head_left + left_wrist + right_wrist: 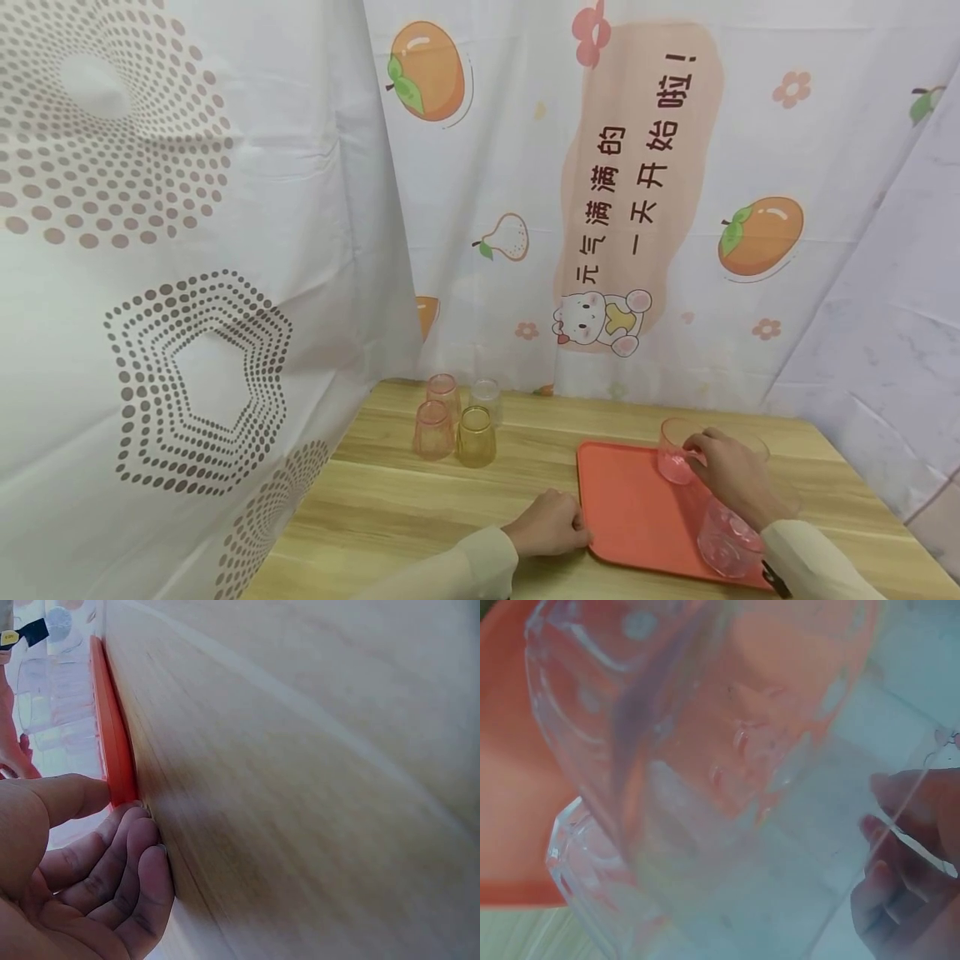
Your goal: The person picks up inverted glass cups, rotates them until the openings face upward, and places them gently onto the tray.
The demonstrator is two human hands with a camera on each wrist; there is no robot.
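An orange-red tray (637,508) lies on the wooden table. My left hand (549,525) pinches its near left corner, thumb (79,795) on the rim and the other fingers curled low against the table. Over the tray's far right part, my right hand (731,471) has its bent fingers at the rim of a pinkish clear glass (673,462), which stands upright. In the right wrist view the right hand (911,855) shows partly through clear glass. A second clear glass (727,546) stands at the tray's near right. Other clear glasses behind the right hand are partly hidden.
At the back left of the table stand upside-down glasses: a yellow glass (476,437), a pink glass (434,432), another pink glass (442,389) and a clear glass (487,398). Patterned curtains (480,192) hang at the back and sides of the wooden table (420,508).
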